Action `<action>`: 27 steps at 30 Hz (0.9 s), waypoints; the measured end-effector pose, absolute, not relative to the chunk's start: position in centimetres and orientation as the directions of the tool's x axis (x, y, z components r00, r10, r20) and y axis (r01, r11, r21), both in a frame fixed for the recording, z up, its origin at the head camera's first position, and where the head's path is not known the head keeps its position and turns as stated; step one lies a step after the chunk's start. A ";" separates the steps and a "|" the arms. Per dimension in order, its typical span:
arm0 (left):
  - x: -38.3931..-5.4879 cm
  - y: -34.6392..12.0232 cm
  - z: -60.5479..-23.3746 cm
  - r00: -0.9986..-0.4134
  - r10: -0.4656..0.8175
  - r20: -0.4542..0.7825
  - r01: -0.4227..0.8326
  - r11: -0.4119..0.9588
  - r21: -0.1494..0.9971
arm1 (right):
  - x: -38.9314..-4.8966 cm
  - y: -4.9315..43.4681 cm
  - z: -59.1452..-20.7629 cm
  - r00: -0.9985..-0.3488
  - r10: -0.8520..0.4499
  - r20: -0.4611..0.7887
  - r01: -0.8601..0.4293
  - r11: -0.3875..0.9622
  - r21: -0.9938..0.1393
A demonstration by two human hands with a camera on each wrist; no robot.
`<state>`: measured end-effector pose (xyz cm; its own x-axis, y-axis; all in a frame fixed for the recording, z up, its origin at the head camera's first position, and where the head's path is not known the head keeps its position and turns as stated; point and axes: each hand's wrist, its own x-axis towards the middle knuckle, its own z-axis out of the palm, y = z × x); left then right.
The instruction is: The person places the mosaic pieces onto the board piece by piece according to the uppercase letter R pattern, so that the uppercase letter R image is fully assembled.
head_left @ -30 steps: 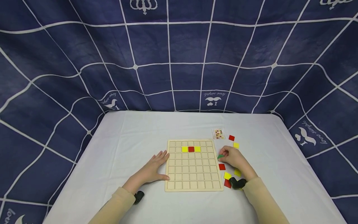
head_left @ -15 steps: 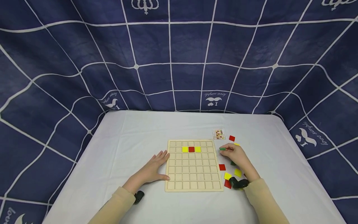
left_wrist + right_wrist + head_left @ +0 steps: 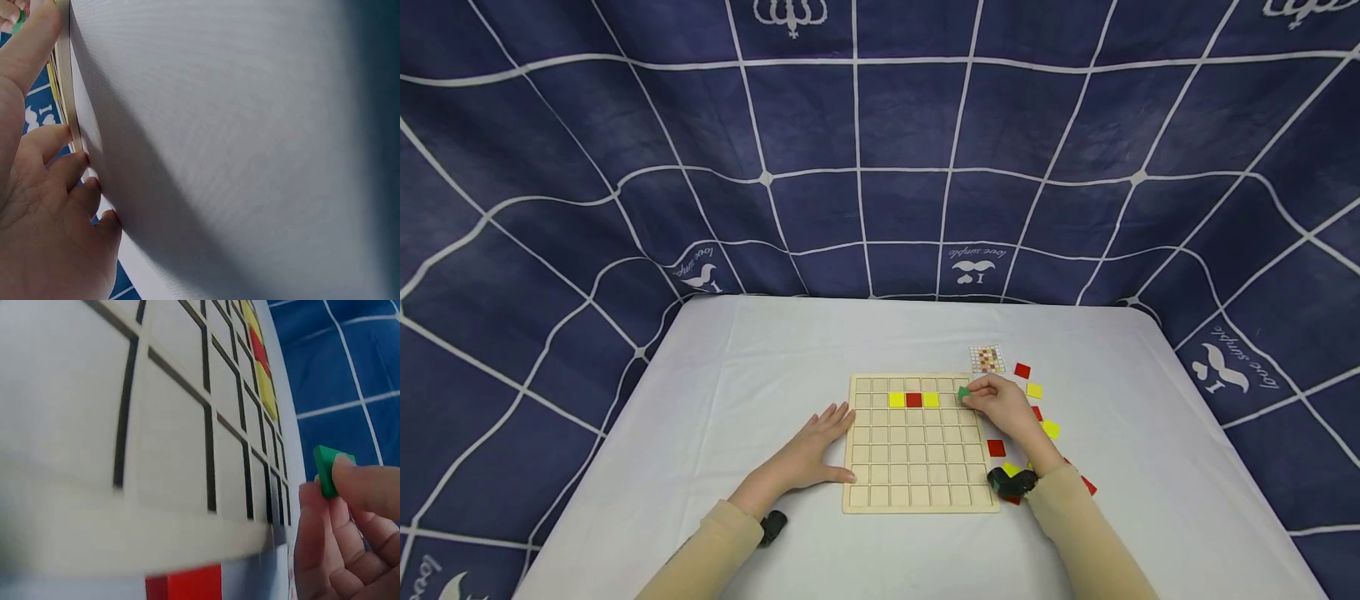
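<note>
A pale wooden grid board lies flat on the table. Its second row from the back holds a red square tile between two yellow tiles. My right hand pinches a green square tile between thumb and fingers, over the board's right edge near that row. In the right wrist view the green tile is tilted, with the thumb on its face. My left hand lies with spread fingers along the board's left edge, thumb and fingertips touching it; the left wrist view shows these fingers at the rim.
A small printed pattern card lies behind the board's right back corner. Loose red tiles and yellow tiles are scattered right of the board, some partly hidden under the right arm. A blue checked cloth hangs behind the table.
My right hand has lifted the green tile from beside the board and carried it left, over the board's right edge. The left hand has stayed in place.
</note>
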<state>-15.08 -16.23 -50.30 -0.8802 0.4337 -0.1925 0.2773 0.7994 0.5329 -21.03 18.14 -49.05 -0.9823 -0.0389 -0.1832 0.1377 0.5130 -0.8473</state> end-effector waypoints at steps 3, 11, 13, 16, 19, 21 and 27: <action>-15.1 -16.2 -50.3 -0.878 0.438 -0.191 0.282 0.798 0.533 | -21.2 17.2 -49.1 -0.988 -0.047 -0.146 0.093 0.572 -0.815; -14.9 -16.3 -50.1 -0.880 0.439 -0.182 0.281 0.789 0.546 | -21.4 15.6 -49.3 -0.990 -0.046 -0.134 0.075 0.637 -0.767; -14.8 -16.2 -50.0 -0.882 0.434 -0.183 0.277 0.793 0.543 | -21.4 15.4 -49.3 -0.990 -0.054 -0.129 0.062 0.656 -0.752; -14.8 -16.2 -50.1 -0.885 0.428 -0.182 0.275 0.797 0.537 | -21.4 15.1 -49.5 -0.991 -0.063 -0.119 0.045 0.679 -0.733; -14.9 -16.2 -50.2 -0.886 0.426 -0.182 0.275 0.800 0.533 | -21.4 14.9 -49.5 -0.992 -0.070 -0.109 0.030 0.698 -0.716; -14.9 -16.2 -50.2 -0.886 0.427 -0.180 0.276 0.798 0.535 | -21.4 14.8 -49.5 -0.992 -0.067 -0.105 0.027 0.708 -0.706; -15.0 -16.1 -50.2 -0.888 0.422 -0.181 0.273 0.802 0.531 | -21.5 14.6 -49.5 -0.994 -0.078 -0.083 -0.001 0.736 -0.677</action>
<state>-14.96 -16.11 -50.18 -0.8884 0.4218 -0.1812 0.2725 0.8022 0.5312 -21.52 14.61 -49.49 -0.9935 -0.0778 -0.0827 -0.0012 0.7357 -0.6773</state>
